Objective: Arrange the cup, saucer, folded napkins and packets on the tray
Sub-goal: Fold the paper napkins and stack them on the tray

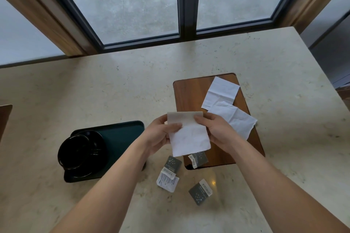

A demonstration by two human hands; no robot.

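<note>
Both hands hold one white napkin point(188, 134) up above the table, its top edge folded over. My left hand point(161, 134) pinches its left side and my right hand point(216, 130) its right side. A dark green tray point(125, 130) lies at the left and carries a black cup point(74, 152) on a black saucer point(94, 138). Two more white napkins point(220, 91) point(237, 119) lie unfolded on a wooden board point(189, 92). Several grey and white packets lie below my hands: one point(198, 158) on the board's near corner, others point(168, 174) point(200, 192) on the table.
The beige stone table point(75, 96) reaches to a window with dark frames point(186, 5) at the back. Its right edge point(322, 66) drops off near a wall. A brown wooden object point(4, 117) pokes in at the far left.
</note>
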